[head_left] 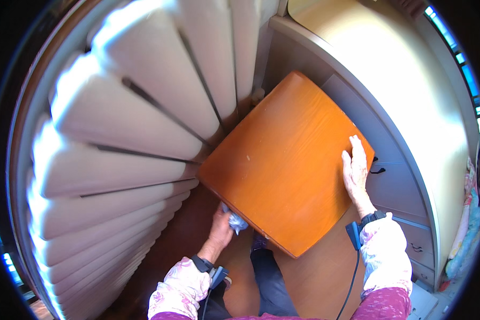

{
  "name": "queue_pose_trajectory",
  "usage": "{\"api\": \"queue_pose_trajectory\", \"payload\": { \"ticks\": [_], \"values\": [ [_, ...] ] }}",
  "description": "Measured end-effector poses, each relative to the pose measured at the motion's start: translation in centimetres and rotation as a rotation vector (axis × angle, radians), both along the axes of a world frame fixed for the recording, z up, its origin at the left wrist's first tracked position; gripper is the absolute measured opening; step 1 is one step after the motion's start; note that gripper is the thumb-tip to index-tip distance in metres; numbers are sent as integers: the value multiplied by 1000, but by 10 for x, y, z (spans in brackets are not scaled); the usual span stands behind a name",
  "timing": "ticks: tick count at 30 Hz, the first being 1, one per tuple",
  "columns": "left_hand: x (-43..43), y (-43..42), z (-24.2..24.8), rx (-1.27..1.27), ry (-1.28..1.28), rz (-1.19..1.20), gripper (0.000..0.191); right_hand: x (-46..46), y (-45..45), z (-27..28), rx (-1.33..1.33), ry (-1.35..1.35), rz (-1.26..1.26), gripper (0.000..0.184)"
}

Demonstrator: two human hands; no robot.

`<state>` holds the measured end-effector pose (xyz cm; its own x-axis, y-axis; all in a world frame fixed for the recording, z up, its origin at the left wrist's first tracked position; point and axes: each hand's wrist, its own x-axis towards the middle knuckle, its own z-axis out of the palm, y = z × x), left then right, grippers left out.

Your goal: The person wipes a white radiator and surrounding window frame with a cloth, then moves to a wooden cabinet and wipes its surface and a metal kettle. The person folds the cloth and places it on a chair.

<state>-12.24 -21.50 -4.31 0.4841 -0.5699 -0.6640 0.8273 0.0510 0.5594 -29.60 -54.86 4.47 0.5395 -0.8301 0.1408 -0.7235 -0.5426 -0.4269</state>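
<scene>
Before me stands an orange-brown wooden tabletop or stool-like panel (280, 168), turned at an angle, with small pale scuffs on its surface. My right hand (356, 168) lies on the panel near its right corner, fingers stretched out and holding nothing. Below the lower left edge, my left hand (222, 226) grips a crumpled grey-blue cloth (237, 223). The cloth is against or just under that edge; part of it is hidden. What supports the panel cannot be seen.
A white column radiator (140, 120) curves along the left. To the right is a cabinet (400, 188) with dark handles and a pale top (420, 88). Folded colourful fabric (464, 228) lies at the far right. My legs (270, 280) stand on the brown floor (320, 280).
</scene>
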Motion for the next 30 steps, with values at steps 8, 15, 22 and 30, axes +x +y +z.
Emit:
{"api": "queue_pose_trajectory", "payload": {
  "ticks": [8, 15, 22, 30],
  "values": [
    [5, 56, 158, 408, 102, -821, 39, 20, -16, -42, -194, 176, -151, 65],
    [28, 73, 342, 1000, 263, -1021, 32, 24, -13, -29, -162, 196, -148, 66],
    [105, -91, 448, 793, -236, -1488, 27, 26, -10, -23, -126, 187, -161, 68],
    [112, -178, 441, 578, -422, -967, 28, 27, -12, -16, -60, 172, -173, 71]
  ]
}}
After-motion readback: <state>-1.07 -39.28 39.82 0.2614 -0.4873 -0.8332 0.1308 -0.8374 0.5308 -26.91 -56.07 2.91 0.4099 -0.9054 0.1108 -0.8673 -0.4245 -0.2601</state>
